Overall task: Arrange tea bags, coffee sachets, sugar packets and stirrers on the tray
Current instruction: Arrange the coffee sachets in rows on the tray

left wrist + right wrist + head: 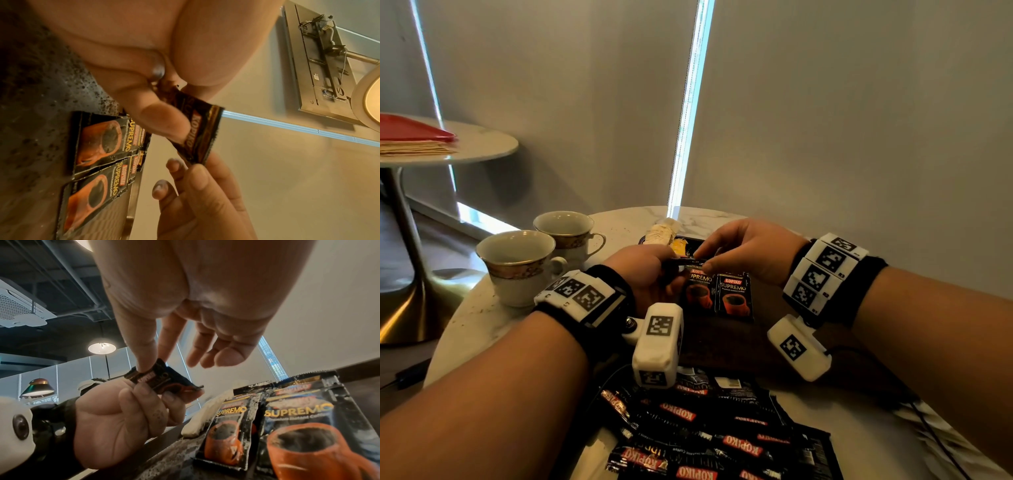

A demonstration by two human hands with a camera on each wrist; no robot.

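Note:
A black Kopiko coffee sachet (pixel 687 262) is held above the dark tray (pixel 722 339). My left hand (pixel 654 274) grips one end of this sachet (pixel 162 379) with curled fingers. My right hand (pixel 722 255) pinches the other end (pixel 197 129) between thumb and forefinger, its other fingers loosely spread. Two Kopiko Supremo sachets (pixel 697 291) (pixel 734 296) lie face up, side by side, on the tray under the hands. White packets (pixel 662 231) and a yellow packet (pixel 679 245) lie at the tray's far end.
A joined strip of several Kopiko sachets (pixel 709 435) lies on the marble table near me. Two gold-banded teacups (pixel 517 263) (pixel 565 233) stand left of the tray. A second round table (pixel 482 144) with a red-topped stack stands far left. A black cable (pixel 928 428) runs at the right.

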